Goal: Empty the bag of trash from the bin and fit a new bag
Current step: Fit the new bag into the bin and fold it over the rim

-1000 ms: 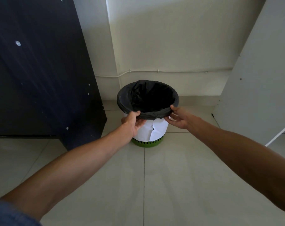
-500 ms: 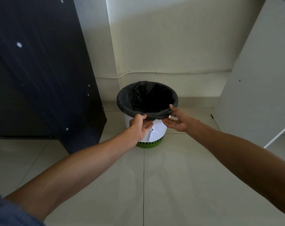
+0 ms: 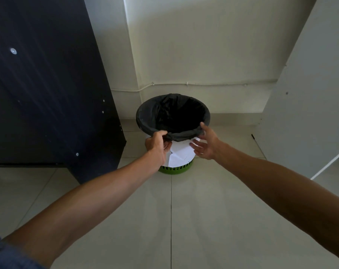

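Left hand gathers the bag's slack at the bin's near rim.

The bin [image 3: 179, 156] stands on the floor [image 3: 184, 220] near the wall, the black bag [image 3: 145, 121] folded over its rim. The left hand [image 3: 157, 146] has its fingers clamped on a bunched fold of bag at the near edge, likely to tighten the fit. The right hand [image 3: 205, 144] hovers just beside the rim, fingers spread apart, thumb near the fold, gripping nothing.

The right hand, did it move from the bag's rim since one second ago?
Yes. The right hand opened and drew back off the black bag, now beside the bin's white side.
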Demonstrator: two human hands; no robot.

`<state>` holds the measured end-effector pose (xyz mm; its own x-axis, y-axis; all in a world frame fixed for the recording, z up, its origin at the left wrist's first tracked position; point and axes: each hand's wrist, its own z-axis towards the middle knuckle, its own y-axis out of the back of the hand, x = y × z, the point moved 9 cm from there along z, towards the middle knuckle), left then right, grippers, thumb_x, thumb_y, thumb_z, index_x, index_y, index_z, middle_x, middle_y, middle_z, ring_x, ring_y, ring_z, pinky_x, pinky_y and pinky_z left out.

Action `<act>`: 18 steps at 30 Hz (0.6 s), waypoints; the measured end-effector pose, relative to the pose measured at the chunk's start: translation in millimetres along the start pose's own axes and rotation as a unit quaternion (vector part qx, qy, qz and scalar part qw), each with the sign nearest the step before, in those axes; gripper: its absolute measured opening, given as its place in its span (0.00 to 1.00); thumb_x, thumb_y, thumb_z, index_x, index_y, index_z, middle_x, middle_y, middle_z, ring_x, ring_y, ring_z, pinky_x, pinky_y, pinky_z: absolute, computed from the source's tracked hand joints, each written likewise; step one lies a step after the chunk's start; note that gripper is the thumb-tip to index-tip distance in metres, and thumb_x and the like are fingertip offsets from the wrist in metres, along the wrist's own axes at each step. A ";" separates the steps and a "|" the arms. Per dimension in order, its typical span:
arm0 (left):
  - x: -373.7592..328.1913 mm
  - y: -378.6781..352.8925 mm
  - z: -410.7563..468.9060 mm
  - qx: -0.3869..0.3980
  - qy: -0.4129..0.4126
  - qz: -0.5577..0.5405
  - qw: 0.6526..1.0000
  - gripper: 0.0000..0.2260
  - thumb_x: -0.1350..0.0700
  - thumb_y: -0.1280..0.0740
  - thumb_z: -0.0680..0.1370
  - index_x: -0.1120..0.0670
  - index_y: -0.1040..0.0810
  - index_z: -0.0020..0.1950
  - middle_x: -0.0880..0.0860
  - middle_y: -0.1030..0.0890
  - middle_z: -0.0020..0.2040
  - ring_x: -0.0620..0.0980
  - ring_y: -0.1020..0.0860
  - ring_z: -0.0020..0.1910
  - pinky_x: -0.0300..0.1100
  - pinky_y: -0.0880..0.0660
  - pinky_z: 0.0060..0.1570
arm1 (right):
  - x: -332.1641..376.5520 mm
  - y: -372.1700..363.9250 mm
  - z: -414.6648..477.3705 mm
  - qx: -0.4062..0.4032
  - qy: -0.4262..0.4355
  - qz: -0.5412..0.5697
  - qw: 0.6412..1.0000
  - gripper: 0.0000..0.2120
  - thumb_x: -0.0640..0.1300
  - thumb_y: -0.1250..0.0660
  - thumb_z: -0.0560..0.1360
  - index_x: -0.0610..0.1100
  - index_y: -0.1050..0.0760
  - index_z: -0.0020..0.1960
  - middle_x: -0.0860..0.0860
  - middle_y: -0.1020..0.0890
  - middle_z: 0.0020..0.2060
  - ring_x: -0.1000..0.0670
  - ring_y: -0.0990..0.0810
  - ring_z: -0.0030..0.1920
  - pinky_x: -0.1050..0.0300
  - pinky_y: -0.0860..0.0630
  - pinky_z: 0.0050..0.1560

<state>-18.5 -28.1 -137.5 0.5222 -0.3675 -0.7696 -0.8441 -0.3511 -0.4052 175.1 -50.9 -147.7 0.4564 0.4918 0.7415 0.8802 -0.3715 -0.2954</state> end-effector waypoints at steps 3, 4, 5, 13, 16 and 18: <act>-13.7 9.1 4.9 -0.034 -0.035 0.011 0.999 0.12 0.66 0.27 0.73 0.62 0.24 0.55 0.61 0.19 0.51 0.56 0.18 0.48 0.43 0.18 0.37 | 21.4 11.0 7.8 -0.004 0.035 0.061 0.998 0.32 0.58 0.31 0.75 0.43 0.35 0.73 0.46 0.22 0.50 0.47 0.21 0.54 0.52 0.26 0.61; -17.7 12.1 6.2 -0.044 -0.044 0.012 0.998 0.15 0.67 0.28 0.73 0.63 0.25 0.58 0.62 0.19 0.53 0.57 0.18 0.49 0.41 0.18 0.33 | 28.6 10.0 8.8 0.012 0.043 0.074 0.996 0.31 0.55 0.31 0.76 0.43 0.36 0.73 0.46 0.21 0.50 0.48 0.20 0.53 0.53 0.26 0.60; -21.0 15.1 8.4 -0.052 -0.051 0.013 0.997 0.16 0.67 0.28 0.73 0.64 0.26 0.60 0.62 0.19 0.54 0.57 0.17 0.49 0.40 0.19 0.30 | 33.7 7.2 8.1 0.029 0.043 0.079 0.995 0.29 0.53 0.31 0.76 0.43 0.34 0.72 0.46 0.21 0.52 0.48 0.20 0.51 0.53 0.26 0.59; -28.6 17.6 17.5 -0.041 -0.033 0.047 0.997 0.12 0.67 0.31 0.75 0.62 0.25 0.57 0.61 0.19 0.53 0.55 0.17 0.42 0.47 0.18 0.42 | 18.3 -9.4 6.8 0.005 -0.009 0.070 0.997 0.14 0.47 0.28 0.75 0.38 0.27 0.49 0.43 0.25 0.45 0.48 0.24 0.42 0.53 0.22 0.44; -32.3 15.6 17.7 -0.025 -0.027 0.049 0.998 0.12 0.68 0.32 0.76 0.62 0.26 0.59 0.61 0.19 0.50 0.56 0.18 0.43 0.50 0.18 0.45 | 23.4 -11.1 9.0 -0.004 0.006 0.091 0.996 0.09 0.43 0.31 0.77 0.38 0.27 0.44 0.47 0.26 0.40 0.52 0.26 0.39 0.60 0.23 0.43; -34.5 15.2 17.6 -0.019 -0.025 0.052 0.998 0.13 0.68 0.32 0.76 0.62 0.26 0.60 0.62 0.19 0.50 0.58 0.17 0.45 0.51 0.18 0.46 | 25.3 -8.5 9.6 -0.011 0.005 0.069 0.998 0.07 0.42 0.31 0.77 0.40 0.27 0.44 0.49 0.26 0.39 0.53 0.26 0.39 0.59 0.25 0.51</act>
<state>-51.5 -5.6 -125.8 0.4238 -0.3600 -0.8311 -0.8881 -0.3455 -0.3032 180.4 -27.7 -132.2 0.5711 0.4265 0.7013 0.8063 -0.4518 -0.3818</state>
